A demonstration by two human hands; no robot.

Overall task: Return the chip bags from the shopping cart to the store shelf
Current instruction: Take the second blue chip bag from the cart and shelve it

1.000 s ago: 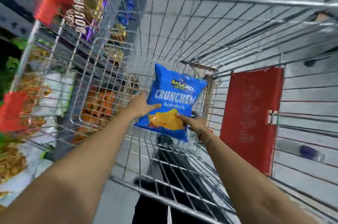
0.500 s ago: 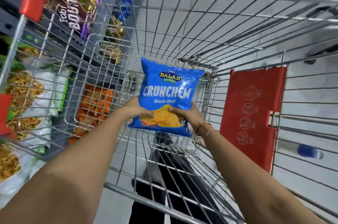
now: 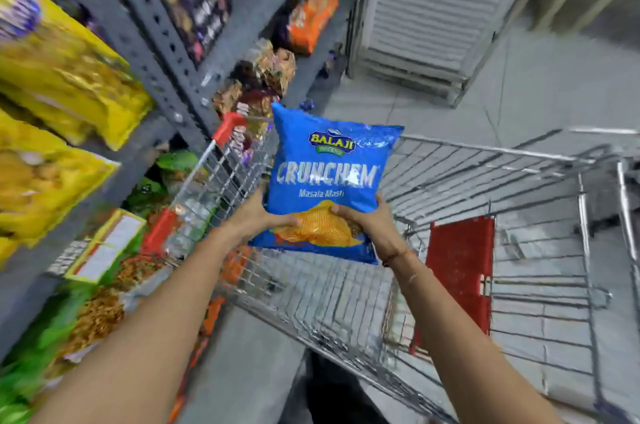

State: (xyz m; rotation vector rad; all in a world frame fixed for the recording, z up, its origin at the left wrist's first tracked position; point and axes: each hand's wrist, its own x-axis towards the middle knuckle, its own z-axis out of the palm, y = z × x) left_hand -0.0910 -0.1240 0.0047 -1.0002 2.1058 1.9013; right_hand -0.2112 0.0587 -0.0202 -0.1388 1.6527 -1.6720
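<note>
Lifted above the cart (image 3: 485, 160), one chip bag (image 3: 325, 177) pinched between two hands: left hand (image 3: 258, 215), right hand (image 3: 367, 221).

Bright even light; motion blur at left, wide-angle bending at edges.

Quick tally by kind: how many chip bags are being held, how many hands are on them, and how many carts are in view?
Blue chip bag: 1
Hands gripping it: 2, left hand and right hand
Shopping cart: 1
Total: 4
</note>
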